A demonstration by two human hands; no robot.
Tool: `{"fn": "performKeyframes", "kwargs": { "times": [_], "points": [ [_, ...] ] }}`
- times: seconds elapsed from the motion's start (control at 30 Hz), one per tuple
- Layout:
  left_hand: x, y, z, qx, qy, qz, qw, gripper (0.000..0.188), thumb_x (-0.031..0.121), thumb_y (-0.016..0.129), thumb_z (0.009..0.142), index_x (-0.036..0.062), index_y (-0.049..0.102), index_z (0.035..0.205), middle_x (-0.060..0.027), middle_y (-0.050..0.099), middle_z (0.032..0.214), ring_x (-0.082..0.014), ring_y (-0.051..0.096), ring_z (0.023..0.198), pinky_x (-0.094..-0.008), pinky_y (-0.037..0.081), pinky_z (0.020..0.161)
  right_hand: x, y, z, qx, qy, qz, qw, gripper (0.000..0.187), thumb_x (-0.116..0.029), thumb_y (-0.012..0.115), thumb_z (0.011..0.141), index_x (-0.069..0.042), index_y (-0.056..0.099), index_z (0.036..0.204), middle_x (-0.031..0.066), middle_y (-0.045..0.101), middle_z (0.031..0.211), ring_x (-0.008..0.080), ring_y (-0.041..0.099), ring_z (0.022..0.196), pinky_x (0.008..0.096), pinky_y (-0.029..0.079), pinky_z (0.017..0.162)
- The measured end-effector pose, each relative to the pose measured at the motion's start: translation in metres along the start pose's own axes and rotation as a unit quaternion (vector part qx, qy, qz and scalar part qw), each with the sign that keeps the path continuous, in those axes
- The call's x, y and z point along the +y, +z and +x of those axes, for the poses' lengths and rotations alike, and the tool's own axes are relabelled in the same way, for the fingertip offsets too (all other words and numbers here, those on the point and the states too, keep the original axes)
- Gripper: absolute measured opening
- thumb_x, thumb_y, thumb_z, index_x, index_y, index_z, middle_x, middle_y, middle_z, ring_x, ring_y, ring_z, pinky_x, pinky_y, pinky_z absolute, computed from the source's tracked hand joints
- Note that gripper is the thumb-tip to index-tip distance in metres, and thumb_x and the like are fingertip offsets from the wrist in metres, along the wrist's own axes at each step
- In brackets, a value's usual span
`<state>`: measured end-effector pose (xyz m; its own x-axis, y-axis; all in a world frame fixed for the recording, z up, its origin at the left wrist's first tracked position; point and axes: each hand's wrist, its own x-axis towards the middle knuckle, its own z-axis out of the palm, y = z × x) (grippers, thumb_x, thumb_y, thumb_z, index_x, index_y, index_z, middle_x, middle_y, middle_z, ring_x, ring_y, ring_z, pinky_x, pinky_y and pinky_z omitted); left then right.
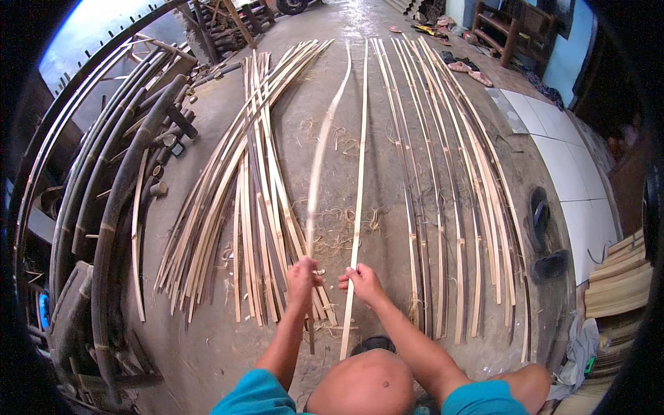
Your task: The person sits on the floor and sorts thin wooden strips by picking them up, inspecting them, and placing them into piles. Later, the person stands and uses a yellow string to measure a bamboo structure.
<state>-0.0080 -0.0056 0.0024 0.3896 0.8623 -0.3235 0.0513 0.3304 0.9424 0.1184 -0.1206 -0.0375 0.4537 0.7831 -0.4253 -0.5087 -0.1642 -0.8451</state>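
My left hand (301, 282) is closed around a long, thin bamboo strip (325, 138), which curves away from me and is smeared by motion along its length. In my right hand (364, 285), the fingers pinch a second pale bamboo strip (362, 152), nearly straight, its near end reaching down by my knee. The two strips are apart, with their far ends close together. Left of my hands lie crossed piles of bamboo strips (207, 214), light and dark. To the right, several more strips (460, 242) lie spread roughly side by side on the floor.
Thick bamboo poles (111, 200) are stacked along the left. Fibre shavings (360, 221) litter the concrete floor. Dark sandals (550, 265) sit at right beside white tiles (584, 180); a grey cloth (577, 356) lies lower right. A wooden chair (508, 31) stands far right.
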Motion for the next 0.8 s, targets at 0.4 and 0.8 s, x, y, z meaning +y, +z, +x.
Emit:
{"fn": "performKeyframes", "kwargs": {
  "times": [0.4, 0.8],
  "points": [
    [0.035, -0.064, 0.103, 0.088, 0.080, 0.089, 0.989, 0.036, 0.031, 0.049, 0.098, 0.0029, 0.058, 0.077, -0.0011, 0.050, 0.060, -0.0087, 0.046, 0.044, -0.0245, 0.036, 0.038, 0.014, -0.015, 0.001, -0.006, -0.020, -0.088, 0.996, 0.019, -0.021, 0.052, 0.097, -0.003, 0.056, 0.093, 0.0064, 0.065, 0.084, 0.0130, 0.063, 0.068, 0.0276, 0.050, 0.062],
    [0.009, -0.016, 0.107, -0.035, 0.109, 0.395, 0.912, 0.068, 0.045, 0.049, 0.094, -0.0025, 0.034, 0.140, -0.0294, 0.052, 0.123, -0.0375, 0.053, 0.115, -0.0454, 0.041, 0.098, 0.013, -0.003, -0.020, -0.064, -0.109, -0.298, 0.946, 0.029, -0.031, 0.061, 0.092, -0.002, 0.061, 0.094, 0.0051, 0.061, 0.075, 0.0150, 0.056, 0.066, 0.0312, 0.047, 0.062]
  ]
}}
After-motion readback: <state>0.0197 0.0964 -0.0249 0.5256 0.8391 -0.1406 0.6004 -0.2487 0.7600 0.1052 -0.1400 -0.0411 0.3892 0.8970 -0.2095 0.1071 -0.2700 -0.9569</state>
